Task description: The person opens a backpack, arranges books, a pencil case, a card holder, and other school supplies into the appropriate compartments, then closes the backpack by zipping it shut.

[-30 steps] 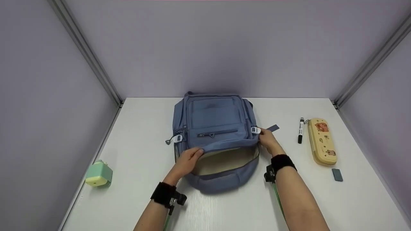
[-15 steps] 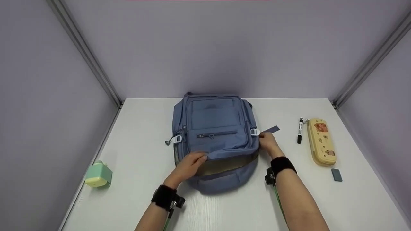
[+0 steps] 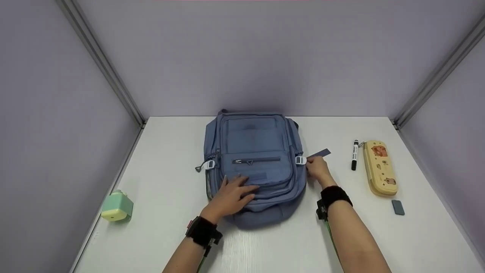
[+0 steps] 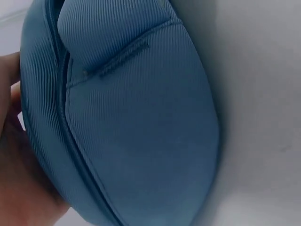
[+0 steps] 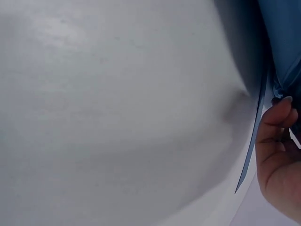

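A blue backpack [image 3: 254,138] lies front side up on the white table, its front panel down over the opening. My left hand [image 3: 230,198] rests on the lower left of the panel with fingers spread. In the left wrist view, part of that hand shows beside the ribbed blue fabric [image 4: 141,122]. At the bag's right side, just below a white buckle [image 3: 301,160], my right hand [image 3: 318,170] has its fingers curled. The right wrist view shows thumb and finger pinching a small dark zipper pull [image 5: 276,100], mostly hidden by the fingertips. A loose strap end [image 3: 321,152] sticks out beside that hand.
A green and yellow pencil sharpener [image 3: 117,206] stands at the left. On the right lie a marker [image 3: 354,155], a yellow pencil case [image 3: 380,168] and a small dark teal block [image 3: 398,207]. Walls [image 3: 265,57] rise behind and beside the table.
The front panel has come down over the gaping opening, hiding the pale lining. My left hand has released its edge and spread over the panel. The right hand has stayed nearly in place.
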Demonstrator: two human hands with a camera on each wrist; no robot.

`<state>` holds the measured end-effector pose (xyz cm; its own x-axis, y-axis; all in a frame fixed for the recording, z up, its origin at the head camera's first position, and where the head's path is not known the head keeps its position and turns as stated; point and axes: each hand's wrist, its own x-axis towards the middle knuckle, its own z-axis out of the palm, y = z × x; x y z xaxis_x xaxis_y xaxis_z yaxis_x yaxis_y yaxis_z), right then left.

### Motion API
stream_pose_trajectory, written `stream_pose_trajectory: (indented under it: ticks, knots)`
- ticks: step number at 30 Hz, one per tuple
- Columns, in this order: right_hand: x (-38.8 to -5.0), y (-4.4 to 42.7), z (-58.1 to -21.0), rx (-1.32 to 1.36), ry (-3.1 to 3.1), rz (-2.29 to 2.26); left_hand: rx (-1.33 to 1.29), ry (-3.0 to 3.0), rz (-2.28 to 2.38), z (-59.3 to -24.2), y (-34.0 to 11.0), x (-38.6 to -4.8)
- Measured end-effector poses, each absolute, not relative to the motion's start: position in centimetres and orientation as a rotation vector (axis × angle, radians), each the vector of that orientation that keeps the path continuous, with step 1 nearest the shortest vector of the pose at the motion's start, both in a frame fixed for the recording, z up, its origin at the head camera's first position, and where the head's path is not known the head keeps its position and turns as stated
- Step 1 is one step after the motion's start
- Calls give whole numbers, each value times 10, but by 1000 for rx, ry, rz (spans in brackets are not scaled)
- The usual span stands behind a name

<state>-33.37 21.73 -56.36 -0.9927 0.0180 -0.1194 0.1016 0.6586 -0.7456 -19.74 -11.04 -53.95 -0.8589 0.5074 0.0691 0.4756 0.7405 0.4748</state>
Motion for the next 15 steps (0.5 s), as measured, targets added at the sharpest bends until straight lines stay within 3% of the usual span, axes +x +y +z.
stream_pose_trajectory:
  ticks: [15]
  knots:
    - [-332, 224, -571, -90, 2888, -1140, 748, 2919, 390, -548, -93, -198]
